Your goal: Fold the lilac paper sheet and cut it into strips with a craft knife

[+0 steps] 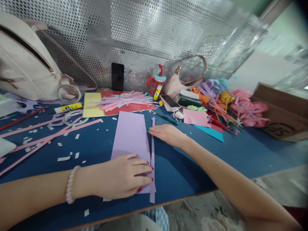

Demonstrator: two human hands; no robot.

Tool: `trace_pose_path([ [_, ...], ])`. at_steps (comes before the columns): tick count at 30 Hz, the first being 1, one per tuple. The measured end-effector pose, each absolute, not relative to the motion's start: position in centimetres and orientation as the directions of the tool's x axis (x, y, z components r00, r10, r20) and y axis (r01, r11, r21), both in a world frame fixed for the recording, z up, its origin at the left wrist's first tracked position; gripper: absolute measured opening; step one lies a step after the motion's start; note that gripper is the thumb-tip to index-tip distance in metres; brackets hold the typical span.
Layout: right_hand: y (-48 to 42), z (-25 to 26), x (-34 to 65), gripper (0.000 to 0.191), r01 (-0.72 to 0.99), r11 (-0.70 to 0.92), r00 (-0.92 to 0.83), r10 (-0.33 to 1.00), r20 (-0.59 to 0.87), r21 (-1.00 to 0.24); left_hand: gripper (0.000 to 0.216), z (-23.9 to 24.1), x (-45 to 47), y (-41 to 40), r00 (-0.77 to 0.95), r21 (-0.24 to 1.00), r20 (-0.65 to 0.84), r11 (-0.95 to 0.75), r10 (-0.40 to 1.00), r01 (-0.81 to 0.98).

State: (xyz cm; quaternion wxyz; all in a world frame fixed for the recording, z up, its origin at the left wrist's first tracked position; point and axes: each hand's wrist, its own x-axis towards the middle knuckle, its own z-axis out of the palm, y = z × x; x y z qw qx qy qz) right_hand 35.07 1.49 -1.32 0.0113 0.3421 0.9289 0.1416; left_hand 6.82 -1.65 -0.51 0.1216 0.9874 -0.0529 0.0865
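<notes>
A lilac paper sheet [132, 134] lies lengthwise on the blue table [183, 166], with a narrow lilac strip [153, 150] along its right edge. My left hand [120, 178] lies flat on the near end of the sheet, fingers stretched to the right and touching the strip. My right hand [166, 133] rests palm down beside the strip's far half, fingertips at its edge. Neither hand grips anything.
Long pink strips [48, 136] and paper scraps lie at the left, with a tape ring [75, 117] and glue stick [68, 107]. Behind are yellow and red sheets with cut strips [120, 102], two phones, bags, a pencil [166, 118] and a pile of coloured paper [226, 106]. A cardboard box [281, 115] stands right.
</notes>
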Motion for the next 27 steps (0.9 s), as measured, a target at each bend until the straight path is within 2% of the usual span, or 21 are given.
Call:
trace_pose_path([
  [2,1.1,-0.9,35.5,0.032,0.643,0.710,-0.758,0.645,0.103,0.287,0.033,-0.4,6.7,-1.5,0.980,0.313,0.196,-0.945,-0.033,-0.095],
  [5,1.3,0.2,35.7,0.029,0.674,0.674,-0.733,0.663,0.153,0.304,0.044,-0.2,6.8,-1.3,0.959,0.580,0.163,-0.808,0.233,0.098],
  [8,2.8,1.5,35.4,0.030,0.738,0.596,-0.670,0.706,0.230,0.317,0.064,-0.1,7.3,-0.5,0.879,0.891,-0.022,-0.389,0.476,0.233],
  [10,4.6,2.4,34.8,0.031,0.776,0.542,-0.624,0.735,0.267,0.324,0.068,0.1,7.6,0.7,0.825,0.967,-0.118,-0.126,0.553,0.223],
  [12,6.9,3.3,34.1,0.030,0.801,0.499,-0.589,0.758,0.282,0.330,0.060,0.4,7.7,2.6,0.731,0.960,-0.139,-0.090,0.668,0.265],
  [14,9.4,4.0,33.4,0.030,0.826,0.452,-0.549,0.780,0.300,0.336,0.051,1.0,7.4,5.3,0.633,0.912,-0.063,-0.213,0.772,0.351],
  [17,13.5,4.5,32.5,0.033,0.858,0.389,-0.493,0.805,0.329,0.335,0.052,1.9,6.2,10.0,0.542,0.853,0.064,-0.327,0.838,0.407],
  [21,18.5,4.3,31.4,0.032,0.894,0.332,-0.426,0.837,0.343,0.301,0.046,2.6,5.1,15.8,0.469,0.678,0.268,-0.511,0.842,0.529],
  [23,20.4,3.8,30.5,0.026,0.914,0.305,-0.387,0.854,0.348,0.269,0.041,2.3,4.8,17.9,0.483,0.580,0.324,-0.575,0.813,0.577],
  [25,21.9,3.2,29.3,0.024,0.929,0.287,-0.355,0.869,0.344,0.234,0.036,1.5,4.5,19.4,0.535,0.498,0.323,-0.621,0.781,0.605],
  [27,23.0,2.5,28.0,0.031,0.934,0.294,-0.346,0.885,0.313,0.203,0.027,0.7,4.0,20.3,0.594,0.438,0.277,-0.649,0.755,0.622],
])
